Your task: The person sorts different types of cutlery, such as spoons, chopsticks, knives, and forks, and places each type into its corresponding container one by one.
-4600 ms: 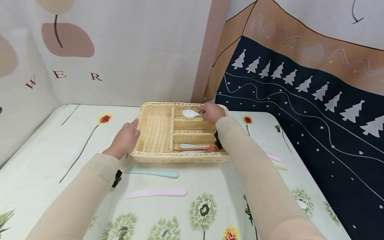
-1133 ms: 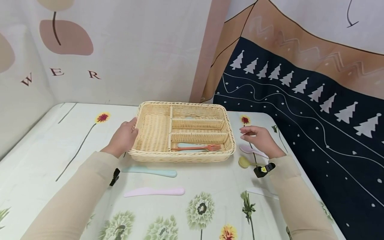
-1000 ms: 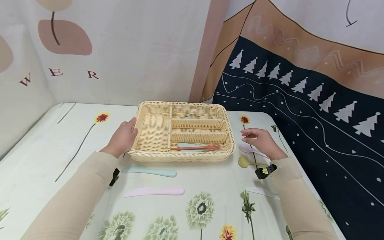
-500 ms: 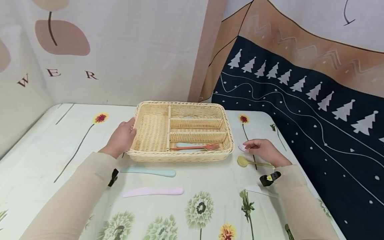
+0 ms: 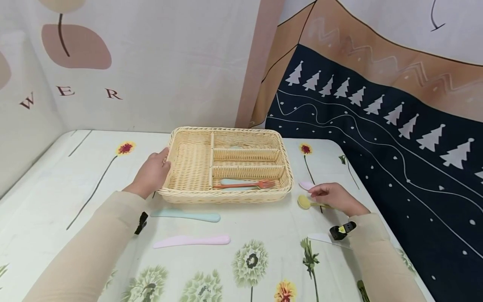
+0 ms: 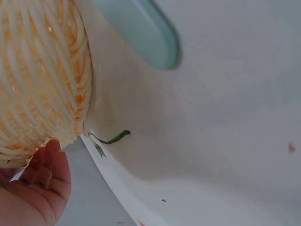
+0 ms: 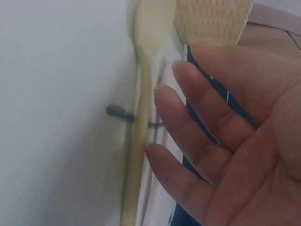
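"Where's the pink spoon (image 5: 306, 185) from where you're standing?"

"On the table (image 5: 275, 222), off the basket's (image 5: 190, 167) right end, bowl toward it. The yellow spoon (image 5: 304, 202) lies just beside, on the near side."

"And the right hand (image 5: 333, 197)?"

"Over both handles, fingers loosely bent and apart, grasping nothing. Whether a fingertip touches either handle, I can't tell."

"So picking up a spoon is the step?"

"That's my reading, probably the pink one, since the fingertips sit close behind its bowl. Next, thumb and fingers need to close on that handle without dragging the yellow one along."

"What's the left hand (image 5: 151, 173) doing?"

"Fingertips against the basket's left end, steadying it, I'd say. Whether it pinches the rim, I can't make out."

"Anything inside?"

"An orange fork (image 5: 260, 184) over pale-blue pieces (image 5: 234, 181), in the nearest compartment on the right."

"And out front?"

"A blue knife (image 5: 188, 215), then a pink knife (image 5: 192, 240) nearer us. Over by the right sleeve (image 5: 381, 251) there's a white utensil (image 5: 320, 237), partly hidden."
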The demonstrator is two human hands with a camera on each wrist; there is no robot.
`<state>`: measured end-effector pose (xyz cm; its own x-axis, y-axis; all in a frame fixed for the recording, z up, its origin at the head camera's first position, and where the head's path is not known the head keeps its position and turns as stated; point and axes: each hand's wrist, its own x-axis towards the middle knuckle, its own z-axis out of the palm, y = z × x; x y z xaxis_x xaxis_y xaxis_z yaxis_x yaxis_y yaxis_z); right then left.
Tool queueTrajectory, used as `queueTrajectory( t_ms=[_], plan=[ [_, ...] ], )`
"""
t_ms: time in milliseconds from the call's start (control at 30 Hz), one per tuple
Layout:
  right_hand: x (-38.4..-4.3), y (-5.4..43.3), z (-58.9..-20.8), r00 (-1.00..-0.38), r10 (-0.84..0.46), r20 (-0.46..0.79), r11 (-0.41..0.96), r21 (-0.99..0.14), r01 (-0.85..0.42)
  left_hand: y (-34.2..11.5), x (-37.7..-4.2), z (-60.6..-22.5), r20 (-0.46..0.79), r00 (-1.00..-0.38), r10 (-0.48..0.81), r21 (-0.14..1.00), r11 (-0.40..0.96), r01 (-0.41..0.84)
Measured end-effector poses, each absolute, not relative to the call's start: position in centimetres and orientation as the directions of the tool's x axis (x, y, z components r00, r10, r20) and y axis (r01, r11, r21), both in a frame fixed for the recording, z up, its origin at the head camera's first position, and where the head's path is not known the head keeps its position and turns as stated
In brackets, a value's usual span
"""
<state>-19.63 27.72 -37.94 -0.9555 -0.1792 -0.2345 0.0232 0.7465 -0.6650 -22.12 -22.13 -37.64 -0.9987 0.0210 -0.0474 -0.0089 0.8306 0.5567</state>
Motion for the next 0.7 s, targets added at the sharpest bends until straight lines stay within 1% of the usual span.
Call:
queueTrajectory(
  t_ms=[133, 700],
  plan=[
    [-19.5, 27.9, -38.1, -0.952, -0.174, -0.252, 0.746, -0.665, 0.040, -22.2, -22.2, -37.7, -0.048, -0.999, 0.023, 0.555, 0.832, -0.008],
    [-19.1, 28.5, -39.2, -0.947, -0.185, -0.263, 0.775, -0.632, 0.024, -22.1, -22.1, -37.6, -0.050, -0.998, 0.025, 0.555, 0.832, -0.007]
  ],
)
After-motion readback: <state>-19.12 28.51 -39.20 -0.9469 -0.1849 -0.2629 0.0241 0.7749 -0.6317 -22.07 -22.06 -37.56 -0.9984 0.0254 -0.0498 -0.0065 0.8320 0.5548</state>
